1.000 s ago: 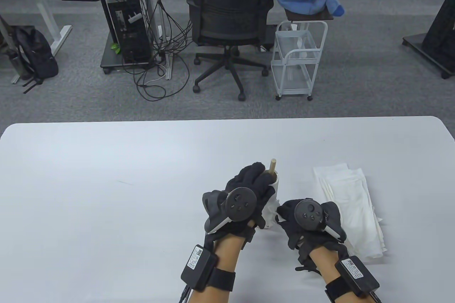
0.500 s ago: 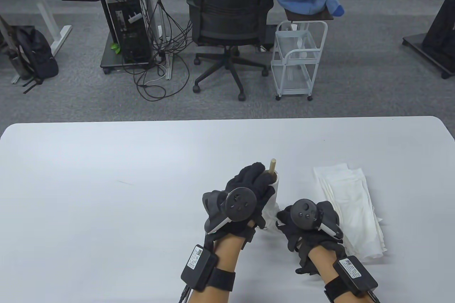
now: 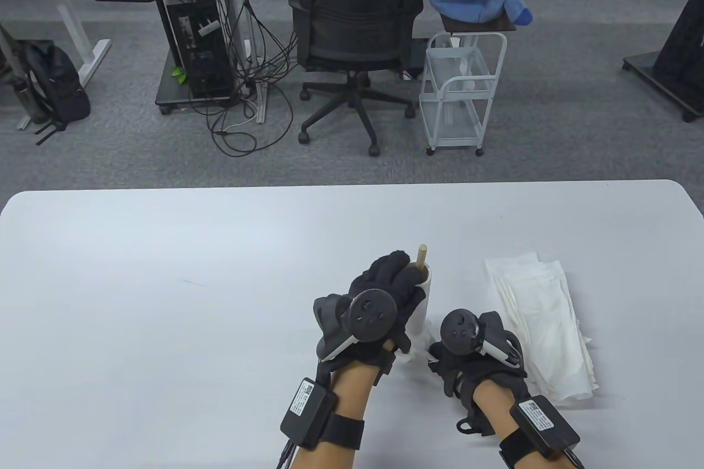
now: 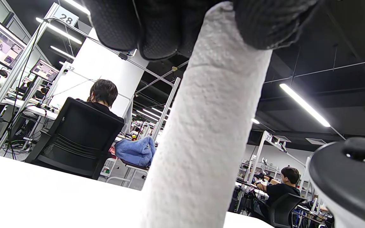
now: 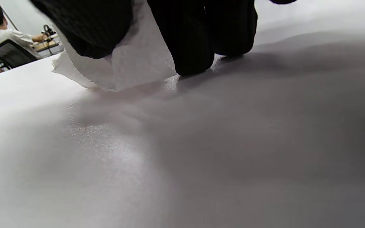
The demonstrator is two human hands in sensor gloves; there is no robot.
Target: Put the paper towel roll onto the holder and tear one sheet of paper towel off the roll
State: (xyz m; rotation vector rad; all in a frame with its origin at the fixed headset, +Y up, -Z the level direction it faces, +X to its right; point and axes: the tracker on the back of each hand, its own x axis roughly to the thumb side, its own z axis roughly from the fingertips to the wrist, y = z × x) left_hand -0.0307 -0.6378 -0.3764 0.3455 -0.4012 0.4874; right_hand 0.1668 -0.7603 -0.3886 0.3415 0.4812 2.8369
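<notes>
From above, the paper towel roll [image 3: 424,298] stands on the holder, whose wooden rod [image 3: 422,257] sticks out on top, on the white surface [image 3: 165,293]. The left hand [image 3: 379,307] wraps its fingers around the roll. The right hand [image 3: 467,351] pinches a loose sheet [image 3: 419,352]; a pile of sheets [image 3: 544,326] lies just beside it.

In the left wrist view, curled fingers [image 4: 157,28] clasp the roll [image 4: 208,133].

In the right wrist view, fingers [image 5: 195,41] pinch the sheet [image 5: 131,63] just above the surface [image 5: 201,158].

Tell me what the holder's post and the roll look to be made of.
Holder's post: probably unfinished wood, from its pale tan, matte dowel shape. Paper towel roll: soft white tissue paper, with a pebbled embossed surface seen close up in the left wrist view.
</notes>
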